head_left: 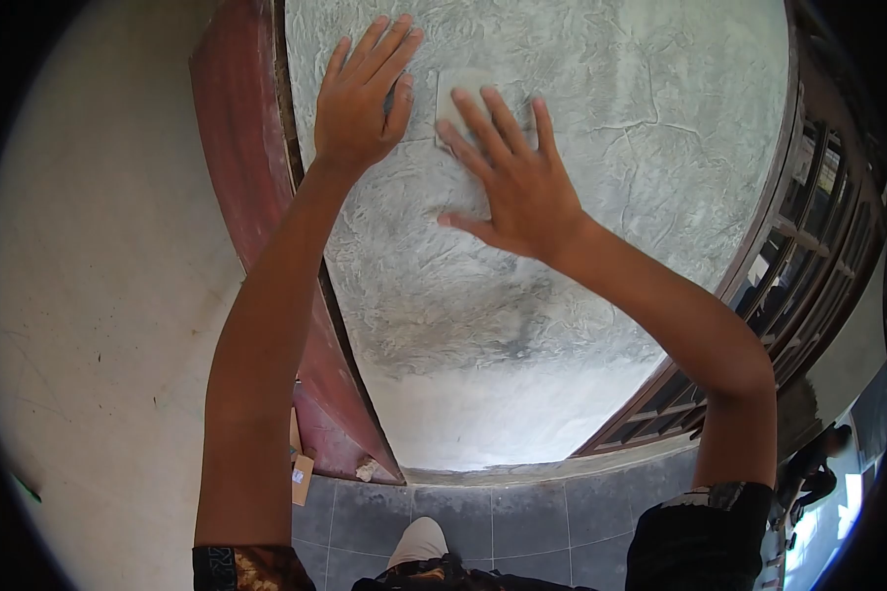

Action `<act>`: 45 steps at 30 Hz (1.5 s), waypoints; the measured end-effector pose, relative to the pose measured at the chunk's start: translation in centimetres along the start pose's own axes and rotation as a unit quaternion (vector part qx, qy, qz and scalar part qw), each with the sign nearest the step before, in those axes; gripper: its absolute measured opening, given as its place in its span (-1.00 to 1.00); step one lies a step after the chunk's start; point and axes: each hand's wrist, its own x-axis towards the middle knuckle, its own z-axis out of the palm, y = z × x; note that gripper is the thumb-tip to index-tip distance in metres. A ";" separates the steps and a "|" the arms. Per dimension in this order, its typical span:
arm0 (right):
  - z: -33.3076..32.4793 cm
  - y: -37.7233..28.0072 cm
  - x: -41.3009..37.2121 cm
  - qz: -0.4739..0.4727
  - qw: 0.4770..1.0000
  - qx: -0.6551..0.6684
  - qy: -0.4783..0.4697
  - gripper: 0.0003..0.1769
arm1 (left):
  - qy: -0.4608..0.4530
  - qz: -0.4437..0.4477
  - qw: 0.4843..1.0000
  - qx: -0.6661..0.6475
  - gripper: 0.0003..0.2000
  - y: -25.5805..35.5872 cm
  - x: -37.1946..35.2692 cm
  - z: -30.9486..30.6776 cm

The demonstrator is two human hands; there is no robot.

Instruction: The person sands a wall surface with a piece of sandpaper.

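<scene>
My left hand point(363, 98) lies flat against a rough grey plastered wall point(581, 167), its fingers stretched upward and holding nothing. To its right, my right hand point(522, 182) has its fingers spread, slightly blurred. Two or three of those fingertips overlap a thin pale rectangular piece point(460, 87) on the wall surface. I cannot make out whether it is a loose sheet or a plate fixed there. Darker smudges mark the plaster below my right hand.
A dark red wooden frame point(241, 128) borders the wall on the left. Brown window frames with glass point(798, 236) run along the right. Cardboard point(302, 478) sits by the wall's foot on grey floor tiles point(522, 517). Another person point(818, 463) is far right.
</scene>
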 end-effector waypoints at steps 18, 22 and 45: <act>-1.0 3.2 4.4 0.063 0.993 -0.087 0.059 -0.03 | -0.075 -0.043 0.996 -0.015 -0.52 0.9 0.5 -1.3; -0.7 -1.2 -0.3 -0.016 0.995 -0.052 -0.081 0.13 | 0.003 -0.001 1.000 -0.009 -0.54 -0.1 -0.1 0.1; -0.1 -3.0 -2.4 -0.012 0.998 0.004 -0.067 -0.05 | -0.070 -0.043 0.996 -0.015 -0.52 0.7 0.2 -1.2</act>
